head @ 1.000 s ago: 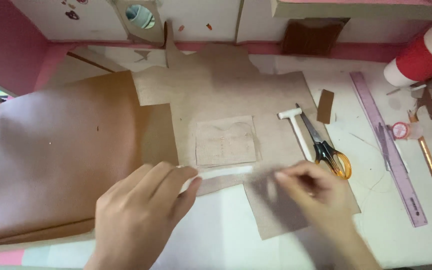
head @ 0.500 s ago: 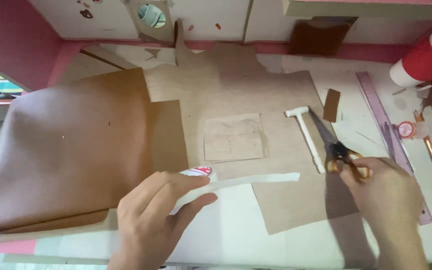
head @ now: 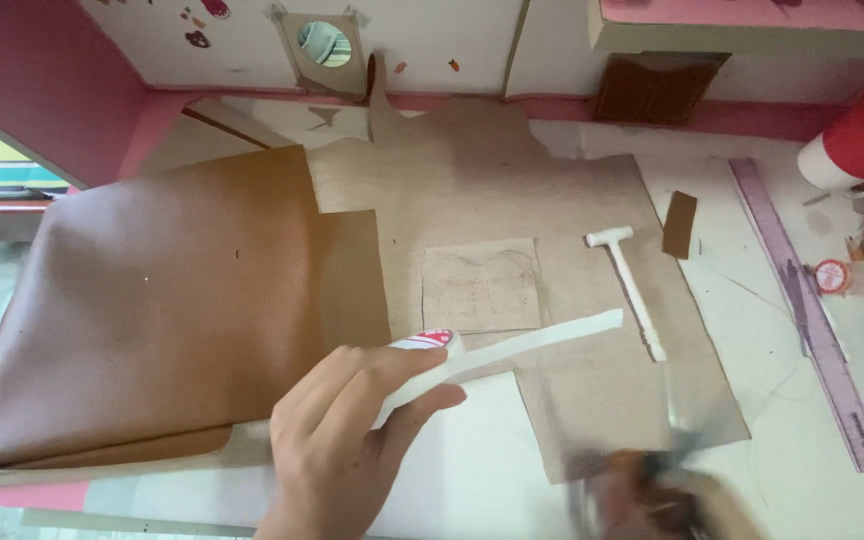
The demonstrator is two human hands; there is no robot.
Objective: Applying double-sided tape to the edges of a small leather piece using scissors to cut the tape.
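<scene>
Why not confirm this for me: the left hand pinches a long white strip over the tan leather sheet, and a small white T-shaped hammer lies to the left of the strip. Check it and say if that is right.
Not quite. The head view shows the small white T-shaped hammer lying to the right of the long white strip, near its far end, not to its left. The rest holds: the left hand pinches the strip over the tan leather sheet.

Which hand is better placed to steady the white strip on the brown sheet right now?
Left. The left hand already grips the white strip at its near end, over the brown sheet. The right hand is a blur at the bottom edge, away from the strip.
</scene>
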